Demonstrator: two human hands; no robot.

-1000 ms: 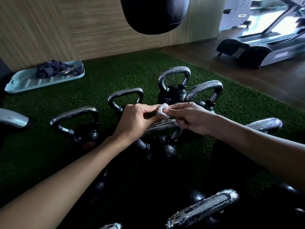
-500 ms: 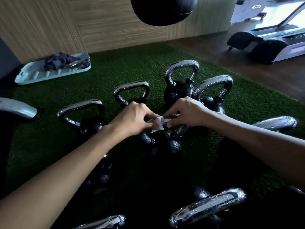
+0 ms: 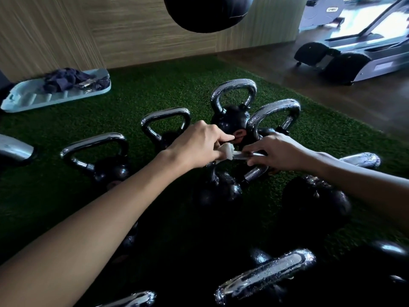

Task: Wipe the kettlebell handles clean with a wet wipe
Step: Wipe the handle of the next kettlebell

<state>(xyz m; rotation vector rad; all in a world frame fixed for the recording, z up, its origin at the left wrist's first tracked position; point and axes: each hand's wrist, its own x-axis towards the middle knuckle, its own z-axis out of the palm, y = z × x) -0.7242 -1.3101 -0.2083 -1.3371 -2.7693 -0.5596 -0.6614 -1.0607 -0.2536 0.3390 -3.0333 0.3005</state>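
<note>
Several black kettlebells with chrome handles stand on green turf. My left hand (image 3: 197, 144) pinches a small white wet wipe (image 3: 226, 151) against the left end of the handle (image 3: 250, 155) of the middle kettlebell (image 3: 219, 191). My right hand (image 3: 276, 152) grips the right part of that same handle, fingers curled over it. Other kettlebells stand behind at centre (image 3: 232, 100), back right (image 3: 274, 114), back left (image 3: 166, 125) and left (image 3: 97, 151). Wet droplets show on the near handle (image 3: 265, 275).
A pale blue tray (image 3: 28, 100) with dark cloth lies at back left by the wood wall. A black punch bag (image 3: 210, 12) hangs overhead. A treadmill (image 3: 354, 56) stands at back right on wooden floor. More handles sit at left edge (image 3: 15, 149) and right (image 3: 363, 159).
The wipe has gone from between both hands down onto the middle handle. My left hand now presses it at the handle's left end while my right hand has taken hold of the handle.
</note>
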